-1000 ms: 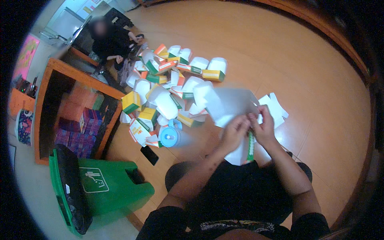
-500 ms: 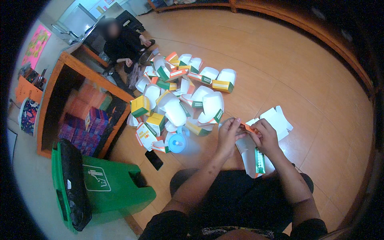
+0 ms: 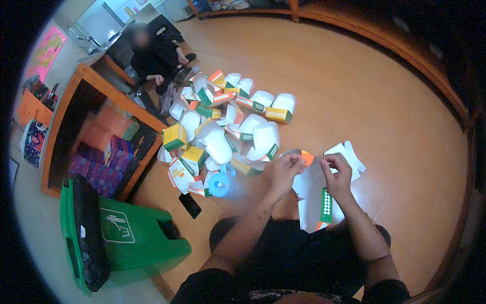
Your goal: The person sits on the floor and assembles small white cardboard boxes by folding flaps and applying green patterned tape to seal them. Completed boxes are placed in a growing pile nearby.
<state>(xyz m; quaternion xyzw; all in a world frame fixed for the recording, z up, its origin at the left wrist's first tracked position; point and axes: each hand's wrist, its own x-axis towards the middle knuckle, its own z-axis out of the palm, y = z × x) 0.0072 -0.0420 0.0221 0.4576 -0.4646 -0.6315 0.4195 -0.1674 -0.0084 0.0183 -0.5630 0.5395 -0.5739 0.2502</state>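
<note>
My left hand [image 3: 284,173] pinches a small flat orange piece [image 3: 307,158]; whether it is loose or part of a carton cannot be told. A short gap to the right, my right hand [image 3: 338,172] has its thumb and fingertips pressed together; anything between them is too small to make out. Below and between the hands lies a partly folded paper food carton [image 3: 326,206], white inside with a green and orange printed side. Flat white carton blanks [image 3: 346,158] lie on the floor just beyond my right hand.
A heap of folded food cartons [image 3: 216,143] spreads ahead to the left. Beside it stand a blue lidded jug [image 3: 221,184] and a black phone [image 3: 190,205]. A green bin [image 3: 136,228] and wooden shelf [image 3: 86,121] are at left; another person [image 3: 154,63] sits beyond.
My hands have drawn apart, with the orange piece staying in my left hand. Both hands were at it before. The view has shifted slightly.
</note>
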